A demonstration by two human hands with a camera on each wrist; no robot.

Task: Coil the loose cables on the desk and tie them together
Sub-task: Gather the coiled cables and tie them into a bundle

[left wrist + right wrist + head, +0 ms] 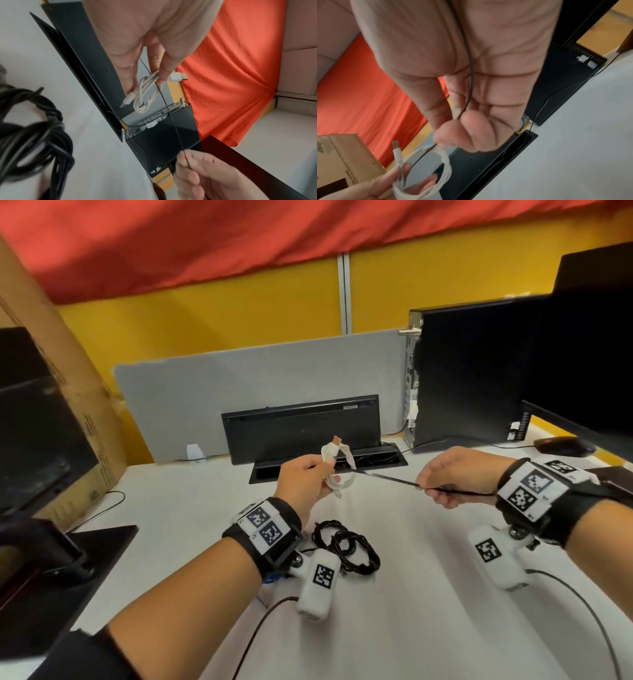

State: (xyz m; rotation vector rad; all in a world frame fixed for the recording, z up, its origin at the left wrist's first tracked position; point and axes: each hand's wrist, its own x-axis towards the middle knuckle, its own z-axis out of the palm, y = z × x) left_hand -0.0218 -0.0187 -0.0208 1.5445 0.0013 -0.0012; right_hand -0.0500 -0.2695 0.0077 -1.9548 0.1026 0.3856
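White coiled cable (334, 470) pinched in raised left hand (303, 482) — right hand (455, 474) pinches black tie (383, 478) taut.

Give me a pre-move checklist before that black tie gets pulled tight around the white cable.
1. Left hand grips the coiled white cable: ok.
2. Right hand pinches the black tie: ok.
3. Tie runs taut between both hands: ok.
4. Tie passes through the coil: ok in the right wrist view.
5. Tie locked into a closed loop: cannot tell.
6. Black cables coiled on the desk, not yet joined to the white bundle: not ok.
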